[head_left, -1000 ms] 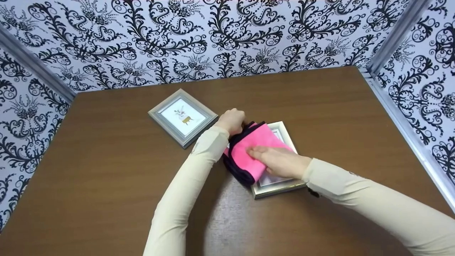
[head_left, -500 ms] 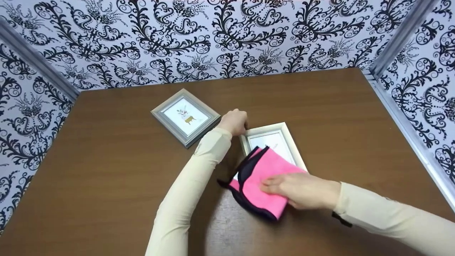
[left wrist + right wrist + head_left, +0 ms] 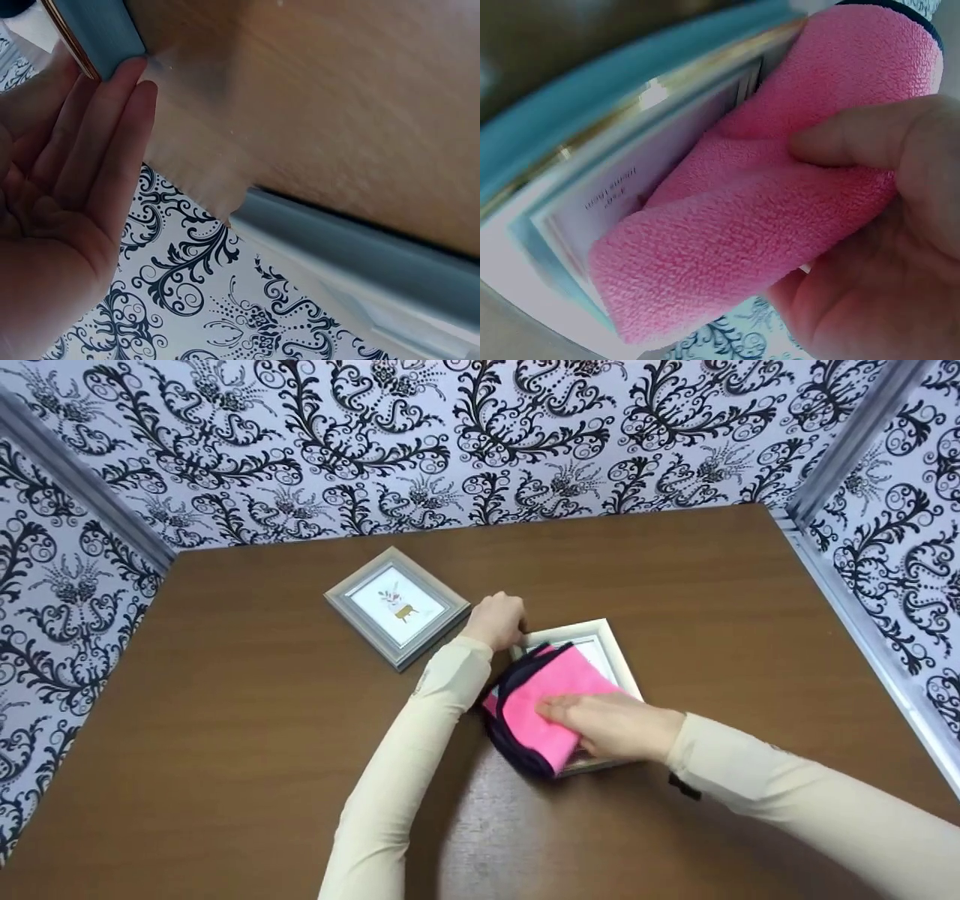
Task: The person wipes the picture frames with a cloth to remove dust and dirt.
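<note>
My right hand [image 3: 619, 726] holds a folded pink cloth [image 3: 540, 709] with dark edging against a light, silvery picture frame [image 3: 620, 660]. The cloth hides much of the picture; the frame's upper right side stays visible. In the right wrist view, my thumb presses into the fluffy cloth [image 3: 705, 255], and printed lettering shows on the picture beside it. My left hand [image 3: 496, 621] is at the frame's upper left corner. From the left wrist, its fingers [image 3: 112, 120] lie against the edge of that frame [image 3: 105, 34], gripping the corner.
A second, grey picture frame [image 3: 358, 624] with a small plant picture lies just left of my left hand. The brown wooden table [image 3: 225, 720] meets patterned wall panels [image 3: 420, 442] at the back and sides.
The right hand slid the cloth down and right toward the near edge of the frame, then back up and left. The left hand stayed at the corner.
</note>
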The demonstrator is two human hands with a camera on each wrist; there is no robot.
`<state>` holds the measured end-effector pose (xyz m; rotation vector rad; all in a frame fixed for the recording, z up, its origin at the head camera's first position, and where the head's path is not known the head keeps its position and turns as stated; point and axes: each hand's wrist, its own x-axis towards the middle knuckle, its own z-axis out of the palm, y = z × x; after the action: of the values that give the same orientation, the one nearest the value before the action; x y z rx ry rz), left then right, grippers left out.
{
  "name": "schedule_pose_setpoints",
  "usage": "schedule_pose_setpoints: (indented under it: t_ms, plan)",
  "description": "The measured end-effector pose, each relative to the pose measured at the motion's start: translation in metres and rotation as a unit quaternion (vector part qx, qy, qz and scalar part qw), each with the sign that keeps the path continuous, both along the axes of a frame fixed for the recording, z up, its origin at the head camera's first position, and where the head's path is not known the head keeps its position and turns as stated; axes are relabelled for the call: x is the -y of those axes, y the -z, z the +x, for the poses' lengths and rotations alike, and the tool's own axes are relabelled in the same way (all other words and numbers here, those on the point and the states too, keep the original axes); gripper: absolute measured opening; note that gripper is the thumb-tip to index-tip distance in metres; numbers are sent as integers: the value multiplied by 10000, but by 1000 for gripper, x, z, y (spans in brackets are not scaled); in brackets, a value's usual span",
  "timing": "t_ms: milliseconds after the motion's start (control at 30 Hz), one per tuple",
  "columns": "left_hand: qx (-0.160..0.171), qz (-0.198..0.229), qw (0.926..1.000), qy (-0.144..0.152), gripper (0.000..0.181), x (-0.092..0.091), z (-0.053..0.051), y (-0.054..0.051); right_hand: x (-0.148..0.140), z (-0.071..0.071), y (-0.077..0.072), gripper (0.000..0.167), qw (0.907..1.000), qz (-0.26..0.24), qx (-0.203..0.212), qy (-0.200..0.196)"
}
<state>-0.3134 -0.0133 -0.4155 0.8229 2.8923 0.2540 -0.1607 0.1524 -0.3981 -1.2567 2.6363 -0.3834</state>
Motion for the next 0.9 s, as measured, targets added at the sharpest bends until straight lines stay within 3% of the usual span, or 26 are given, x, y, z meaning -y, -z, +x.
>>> schedule_pose_setpoints:
  t_ms: [267,567,700,767,900]
  plan:
    - [-358,112,9992,-120,13,0,5,4,7,-26,6,54,9981,138,422,434]
    - [-413,60,9984,-371,9,0,5,4,11,-35,8,58,9979,275,238,528]
    - [-325,46,9986,-406,10,1,5,3,10,-25,11,63,9980,196,225,558]
    - [-265,43,9990,-356,13,1,5,3,11,-15,13,66,9983,236,16,540]
    - [-210,18,9994,-262,16,1,5,1,15,11,16,69,9932,472,-1033,256]
